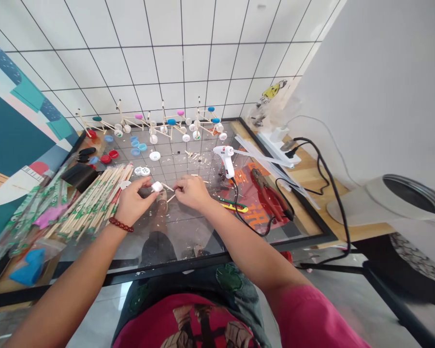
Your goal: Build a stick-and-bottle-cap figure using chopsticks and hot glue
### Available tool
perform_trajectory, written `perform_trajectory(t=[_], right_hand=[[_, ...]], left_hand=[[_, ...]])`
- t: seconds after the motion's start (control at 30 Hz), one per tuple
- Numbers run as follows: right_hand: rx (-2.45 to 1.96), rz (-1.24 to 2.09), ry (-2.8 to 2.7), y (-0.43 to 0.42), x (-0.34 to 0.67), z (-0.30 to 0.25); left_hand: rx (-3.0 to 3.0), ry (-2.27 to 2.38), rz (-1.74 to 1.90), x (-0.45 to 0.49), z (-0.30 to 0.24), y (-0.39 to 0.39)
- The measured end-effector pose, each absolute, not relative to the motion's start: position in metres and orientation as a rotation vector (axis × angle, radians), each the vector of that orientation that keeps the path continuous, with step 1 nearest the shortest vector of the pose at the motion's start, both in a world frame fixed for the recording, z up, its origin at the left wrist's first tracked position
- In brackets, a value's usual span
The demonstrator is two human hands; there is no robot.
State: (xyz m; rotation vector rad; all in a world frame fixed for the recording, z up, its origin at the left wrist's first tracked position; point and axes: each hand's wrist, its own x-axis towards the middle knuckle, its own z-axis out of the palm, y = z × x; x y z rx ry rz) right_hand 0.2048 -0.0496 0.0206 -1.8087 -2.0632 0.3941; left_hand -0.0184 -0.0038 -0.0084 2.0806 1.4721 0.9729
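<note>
Between the thumb and fingers of my left hand is a white bottle cap, held above the glass tabletop. My right hand pinches a short wooden stick, whose far end points at the cap; whether the two touch I cannot tell. Another stick piece shows just below my right fingertips. Two white caps with dark print lie beyond my left hand, and one more white cap is farther back. A white glue gun stands right of my right hand.
Wrapped chopsticks are heaped at the left. Stick-and-cap models line the tiled wall. Red pliers, a yellow utility knife and black cable are at the right. Clear glue sticks lie near a power strip. Wood scraps are scattered about.
</note>
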Motion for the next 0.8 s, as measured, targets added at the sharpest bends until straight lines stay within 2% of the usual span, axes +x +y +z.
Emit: perform_trajectory(t=[0.53, 0.8], right_hand=[[-1.775, 0.396, -2.042, -0.052, 0.203, 0.022], [-1.624, 0.235, -1.820, -0.052, 0.213, 0.025]], left_hand=[[2.080, 1.434, 1.000, -0.016, -0.007, -0.006], [2.036, 1.334, 1.463, -0.019, 0.010, -0.011]])
